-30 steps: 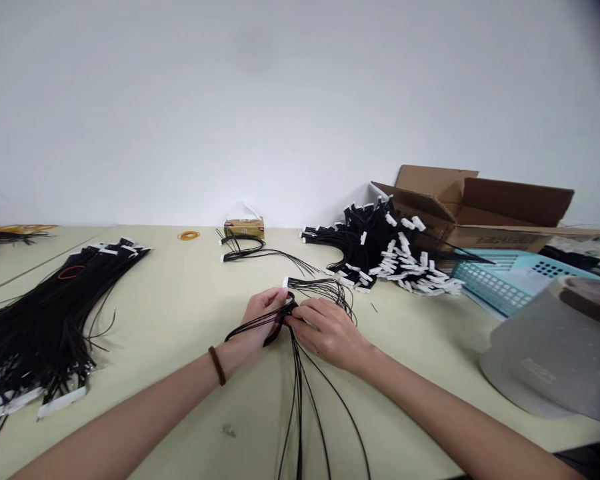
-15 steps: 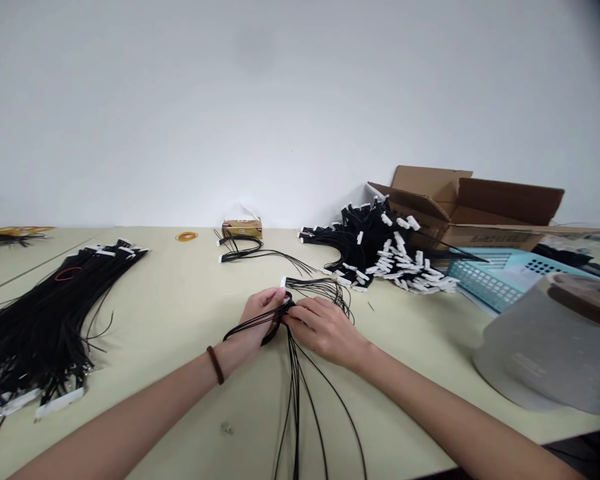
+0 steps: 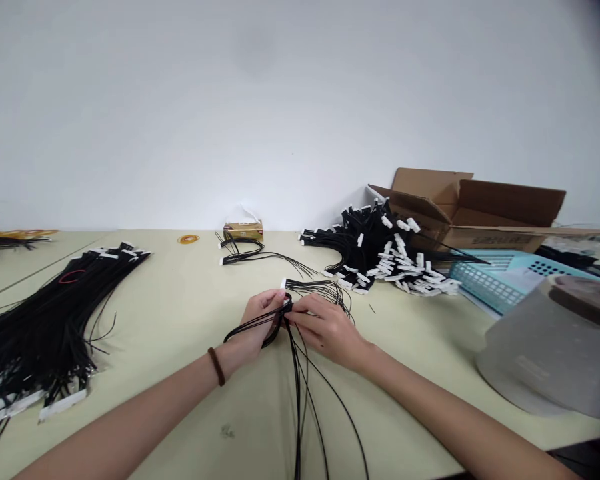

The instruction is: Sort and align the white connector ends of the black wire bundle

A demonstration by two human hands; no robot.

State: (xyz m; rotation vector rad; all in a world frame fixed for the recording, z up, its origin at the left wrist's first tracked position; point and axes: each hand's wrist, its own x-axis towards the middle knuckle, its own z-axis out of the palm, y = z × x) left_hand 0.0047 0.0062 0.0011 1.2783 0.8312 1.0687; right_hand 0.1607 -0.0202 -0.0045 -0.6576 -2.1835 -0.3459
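My left hand (image 3: 258, 319) is closed around a black wire harness (image 3: 298, 393), the thumb pressed near a small dark connector (image 3: 287, 307). Some of its wires loop back over my left wrist, while loose ends hang down toward the table's front edge. On the other side, the fingers of my right hand (image 3: 327, 330) pinch at the wires beside that connector. The exact spot between those fingertips is hidden. Just behind both hands lies more black wiring (image 3: 325, 287) with a white connector (image 3: 283, 283) at its left end.
Bundled black harnesses (image 3: 45, 313) lie at left. A heap of harnesses with white connectors (image 3: 405, 263) sits back right, before a cardboard box (image 3: 500, 235). Nearby are a turquoise basket (image 3: 485, 285), a grey tub-like object (image 3: 550, 347), a tissue box (image 3: 243, 231) and yellow rubber bands (image 3: 188, 239).
My right fingertips have shifted slightly at the connector, and one hanging wire now stands apart just below them. My left hand keeps its hold. The whole view has tipped very slightly.
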